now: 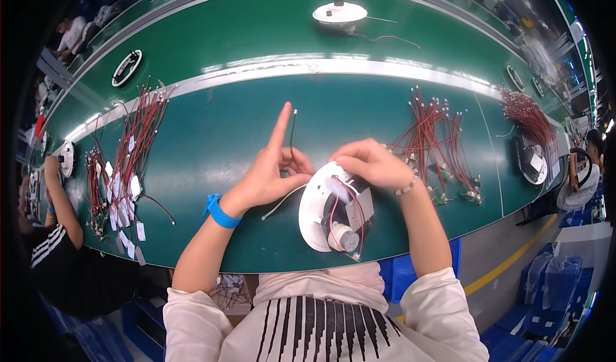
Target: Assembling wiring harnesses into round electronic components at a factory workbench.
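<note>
In front of me, a round white device housing (313, 217) is tilted up on the green table, its open side with a small motor (344, 239), a silvery metal box and red wires turned to the right. My right hand (374, 163) grips its upper rim, fingers bent over the edge. At its left rim is my left hand (273, 172), thumb and curled fingers closed at the edge, index finger stretched out and up. A thin dark wire (294, 131) with a white plug rises beside that finger. Below the thumb a white cable (282, 201) hangs out. The left fingertips are partly hidden.
Red wire bundles with small boards lie left (131, 150) and right (436, 140); another bundle (529, 115) sits farther right by a second housing (532, 163). Beyond a metal rail, a green belt (244, 34) carries similar housings (340, 14). A co-worker's arm (62, 198) is at left.
</note>
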A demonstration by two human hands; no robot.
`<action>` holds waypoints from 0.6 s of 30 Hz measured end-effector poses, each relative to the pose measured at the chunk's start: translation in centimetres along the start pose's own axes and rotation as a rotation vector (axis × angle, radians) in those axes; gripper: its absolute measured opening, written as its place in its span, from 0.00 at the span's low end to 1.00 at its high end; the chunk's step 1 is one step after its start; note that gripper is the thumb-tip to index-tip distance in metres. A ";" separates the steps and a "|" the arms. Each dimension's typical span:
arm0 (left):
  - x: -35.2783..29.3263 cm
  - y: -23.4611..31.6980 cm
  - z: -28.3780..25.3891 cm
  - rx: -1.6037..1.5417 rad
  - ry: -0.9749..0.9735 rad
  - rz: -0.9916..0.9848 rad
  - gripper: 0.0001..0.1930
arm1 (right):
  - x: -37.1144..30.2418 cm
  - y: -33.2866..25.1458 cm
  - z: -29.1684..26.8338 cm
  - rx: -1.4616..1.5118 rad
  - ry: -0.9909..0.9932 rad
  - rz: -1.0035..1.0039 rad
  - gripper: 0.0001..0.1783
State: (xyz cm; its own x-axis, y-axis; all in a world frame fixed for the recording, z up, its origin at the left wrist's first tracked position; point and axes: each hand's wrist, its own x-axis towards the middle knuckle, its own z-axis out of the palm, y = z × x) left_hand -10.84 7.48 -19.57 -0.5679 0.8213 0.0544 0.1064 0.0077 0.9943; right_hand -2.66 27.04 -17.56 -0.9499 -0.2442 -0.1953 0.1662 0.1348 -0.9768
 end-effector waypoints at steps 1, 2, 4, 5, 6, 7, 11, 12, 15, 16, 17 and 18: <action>-0.1 0.0 -0.3 -0.021 -0.005 -0.023 0.49 | 0.0 0.0 0.1 0.022 0.000 -0.010 0.11; -0.1 -0.1 -0.6 -0.043 -0.012 -0.046 0.50 | -0.1 0.0 0.1 0.044 0.003 -0.018 0.11; 0.2 -0.2 -1.2 -0.092 0.070 -0.051 0.50 | -0.1 0.1 0.1 -0.037 0.038 -0.034 0.11; 0.3 0.0 -1.8 0.002 0.148 -0.021 0.51 | -0.1 0.1 0.0 -0.118 0.073 -0.052 0.12; 0.3 0.4 -2.3 0.024 0.175 -0.023 0.50 | -0.1 0.0 -0.1 -0.023 0.052 -0.011 0.11; 0.3 0.8 -2.7 0.046 0.202 -0.026 0.50 | 0.0 0.0 -0.1 0.072 0.032 0.031 0.11; 0.3 0.9 -4.0 0.014 0.190 -0.056 0.43 | 0.6 0.9 -0.1 0.046 0.047 0.028 0.11; 0.4 1.0 -4.4 0.015 0.191 -0.056 0.43 | 0.5 0.9 -0.1 0.046 0.046 0.028 0.11; 0.4 1.7 -4.9 -0.042 0.094 -0.352 0.27 | 0.5 0.7 0.0 0.075 0.019 0.018 0.11; 0.2 1.7 -4.8 0.054 0.118 -0.368 0.18 | 0.5 0.6 0.1 0.053 0.027 0.025 0.11; 0.2 1.7 -4.6 0.149 0.138 -0.382 0.11 | 0.4 0.6 0.1 0.032 0.037 0.034 0.11; 0.2 1.7 -4.6 0.147 0.134 -0.382 0.11 | 0.4 0.8 0.0 0.032 0.041 0.036 0.11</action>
State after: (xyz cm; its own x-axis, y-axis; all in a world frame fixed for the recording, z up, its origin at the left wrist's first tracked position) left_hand -14.52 5.02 -17.43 -0.6894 0.6622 -0.2938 -0.0221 0.3861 0.9222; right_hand -2.96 27.08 -18.44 -0.9530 -0.2001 -0.2274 0.2083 0.1123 -0.9716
